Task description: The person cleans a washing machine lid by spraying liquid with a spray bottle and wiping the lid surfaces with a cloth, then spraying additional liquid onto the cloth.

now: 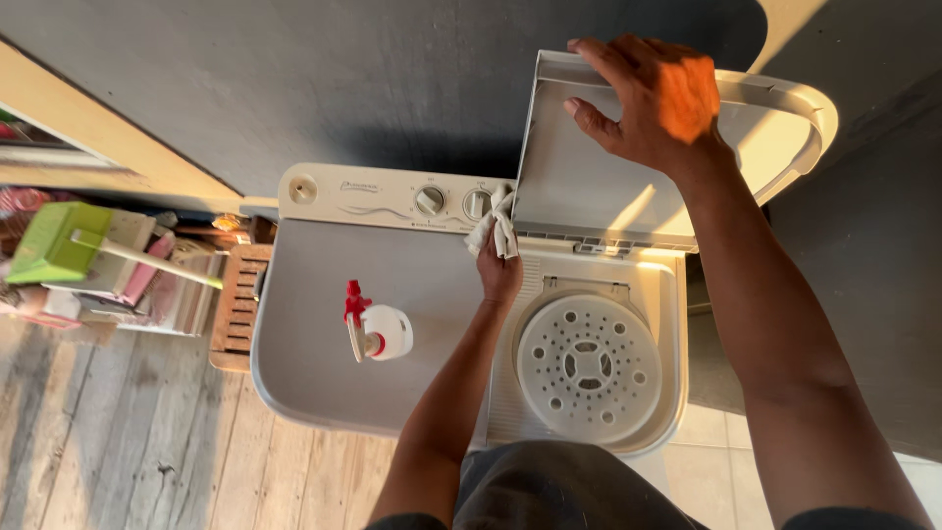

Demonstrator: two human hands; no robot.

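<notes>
- Seen from above: a white twin-tub washing machine (324, 373) against a dark grey wall (294, 79), filling the middle of the view.
- Right hand (653, 98), at one o'clock from centre: fingers slightly spread, gripping the top edge of the raised lid (579, 186); thumb on the lid's inner face, the other fingertips curled over the rim.
- That lid stands tilted up over the right tub, hinged along its lower edge.
- Below the lid, at five o'clock: a round perforated inner cover (587, 358), lying flat in the open tub.
- Left hand (498, 270), just right of centre: fingers closed around a white cloth (496, 224), bunched and pressed where the control panel meets the raised lid's lower left corner; individual fingertips hidden by the cloth.
- Cloth touching the panel beside the right-hand knob (476, 204); a second knob (429, 201) just at nine o'clock from it.
- On the closed left lid (314, 275), at eight o'clock from the left hand: a white spray bottle (378, 332) with a red trigger, standing apart from both hands.
- At nine o'clock, far left: a green dustpan (54, 240) among cluttered items, beside a wooden crate (238, 304).
- Wooden floorboards (118, 442) at seven o'clock; pale tiles (716, 461) at five o'clock.
</notes>
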